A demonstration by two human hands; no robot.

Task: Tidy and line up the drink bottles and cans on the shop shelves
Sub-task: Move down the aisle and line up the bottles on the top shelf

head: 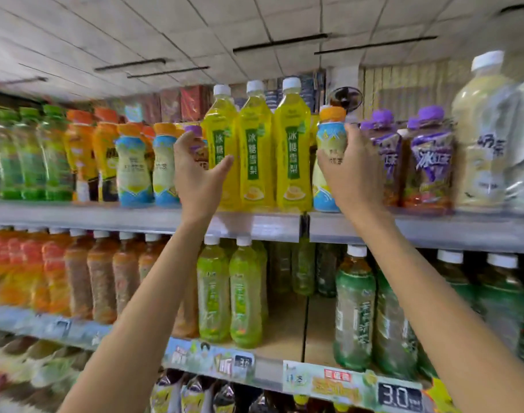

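Right hand (348,171) gripped upright blue-label bottle (329,156) at top shelf (272,226) front edge, just right of yellow bottles (254,150). Left hand (195,171) was open, thumb touching leftmost yellow bottle.

Around the three yellow pear-drink bottles (256,150) on the top shelf (135,214) there is hardly any room: they stand shoulder to shoulder at the front edge, touching one another. Left of them a purple-capped bottle (195,144) blocks the way, the left hand (195,171) already wedged there; right of them an orange-capped, blue-labelled bottle (329,162) fills the slot, wrapped by the right hand (350,171). Above their white caps the air is open. Below them, the middle shelf (287,338) has a bare stretch beside two green tea bottles (229,293).
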